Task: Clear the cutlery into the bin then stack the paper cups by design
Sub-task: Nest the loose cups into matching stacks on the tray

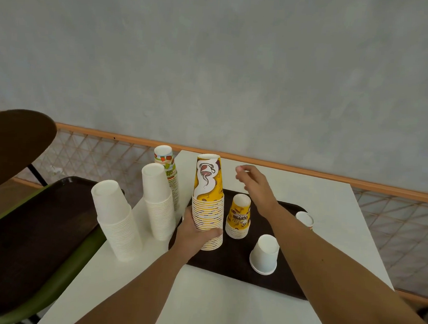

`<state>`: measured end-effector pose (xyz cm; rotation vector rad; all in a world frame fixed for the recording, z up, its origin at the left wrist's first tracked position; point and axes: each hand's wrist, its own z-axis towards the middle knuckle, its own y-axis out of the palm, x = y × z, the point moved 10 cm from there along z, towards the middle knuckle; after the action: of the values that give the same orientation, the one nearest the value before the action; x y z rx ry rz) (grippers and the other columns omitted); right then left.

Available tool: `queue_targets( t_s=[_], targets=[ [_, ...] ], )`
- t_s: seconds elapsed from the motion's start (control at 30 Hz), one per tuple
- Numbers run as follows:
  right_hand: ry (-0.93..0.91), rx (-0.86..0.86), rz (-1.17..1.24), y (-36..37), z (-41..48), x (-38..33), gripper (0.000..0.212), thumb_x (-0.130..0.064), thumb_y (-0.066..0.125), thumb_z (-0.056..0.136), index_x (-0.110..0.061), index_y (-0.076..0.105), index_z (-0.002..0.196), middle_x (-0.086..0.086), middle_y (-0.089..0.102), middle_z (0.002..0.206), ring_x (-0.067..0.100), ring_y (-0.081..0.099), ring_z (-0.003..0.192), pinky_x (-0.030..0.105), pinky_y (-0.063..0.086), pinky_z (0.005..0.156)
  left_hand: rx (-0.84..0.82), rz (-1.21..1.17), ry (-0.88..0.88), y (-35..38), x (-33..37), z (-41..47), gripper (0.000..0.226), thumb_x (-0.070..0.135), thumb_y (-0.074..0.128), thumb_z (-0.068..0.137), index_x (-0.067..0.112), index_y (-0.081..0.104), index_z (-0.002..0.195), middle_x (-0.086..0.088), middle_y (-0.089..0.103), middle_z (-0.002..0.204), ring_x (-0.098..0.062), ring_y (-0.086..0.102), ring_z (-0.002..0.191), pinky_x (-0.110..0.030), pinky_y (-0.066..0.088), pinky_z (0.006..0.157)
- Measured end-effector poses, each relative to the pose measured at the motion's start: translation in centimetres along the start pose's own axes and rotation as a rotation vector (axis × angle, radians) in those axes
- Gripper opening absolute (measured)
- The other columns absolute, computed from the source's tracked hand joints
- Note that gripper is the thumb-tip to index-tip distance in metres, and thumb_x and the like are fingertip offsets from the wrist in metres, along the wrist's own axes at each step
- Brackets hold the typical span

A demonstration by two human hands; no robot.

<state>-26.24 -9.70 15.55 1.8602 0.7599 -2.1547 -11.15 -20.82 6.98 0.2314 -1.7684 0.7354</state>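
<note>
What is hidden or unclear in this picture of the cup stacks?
Head view only:
Base of the tall yellow stack: covered by the left hand, so whether it rests on the tray is unclear.
Fingertips of the right hand: blurred; any pinch cannot be told.
The small cup at the right: partly behind the right forearm, design unreadable.
The patterned stack: lower part behind a white stack.
</note>
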Motion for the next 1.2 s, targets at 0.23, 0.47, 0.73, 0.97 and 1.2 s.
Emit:
queue_targets(
  t_s=[0.23,0.47,0.73,0.97,1.2],
  targets=[
    [0.036,-0.337,-0.065,4.7,-2.6,-2.0,0.063,-0.034,0.069,0.081,-0.022,0.040,0.135,0.000,0.056,0.124,0.018,0.056,0.111,0.031,0.048,0.090,-0.033,0.018,0.018,0.8,0.7,-0.7,0.091,0.024,0.082,0.068,0.022,0.025,0.139,-0.001,0.047,0.134,-0.020,0.047,0.124,-0.034,0.043,0.099],
    [0.062,-0.359,-0.069,5.2,-3.4,-2.5,0.061,-0.022,0.072,0.080,-0.018,0.043,0.133,0.003,0.058,0.128,0.022,0.058,0.112,0.035,0.050,0.093,-0.080,0.048,0.025,0.8,0.9,-1.9,0.090,0.024,0.080,0.072,0.022,0.022,0.140,0.000,0.045,0.132,-0.019,0.046,0.123,-0.032,0.042,0.097],
    [0.050,-0.328,-0.038,4.9,-3.4,-3.2,0.059,-0.022,0.072,0.080,-0.021,0.043,0.132,0.003,0.058,0.127,0.024,0.059,0.112,0.037,0.052,0.092,-0.089,0.073,0.017,0.6,0.1,-2.2,0.091,0.025,0.081,0.070,0.022,0.023,0.141,0.000,0.046,0.134,-0.020,0.046,0.124,-0.034,0.043,0.100],
    [0.020,-0.253,0.036,3.6,-1.9,-4.6,0.060,-0.026,0.076,0.075,-0.022,0.047,0.128,0.001,0.063,0.121,0.022,0.061,0.109,0.043,0.052,0.093,-0.096,0.071,-0.006,0.6,-1.0,-2.0,0.091,0.023,0.082,0.069,0.022,0.025,0.140,-0.001,0.047,0.134,-0.020,0.046,0.125,-0.035,0.041,0.102],
    [-0.019,-0.138,0.209,1.0,-0.2,-6.1,0.049,-0.017,0.071,0.080,-0.021,0.048,0.123,0.004,0.063,0.119,0.022,0.062,0.106,0.038,0.054,0.087,-0.090,0.049,-0.022,0.8,-1.2,-1.2,0.091,0.023,0.082,0.069,0.023,0.024,0.140,0.000,0.047,0.133,-0.021,0.046,0.125,-0.035,0.041,0.101]
  ],
)
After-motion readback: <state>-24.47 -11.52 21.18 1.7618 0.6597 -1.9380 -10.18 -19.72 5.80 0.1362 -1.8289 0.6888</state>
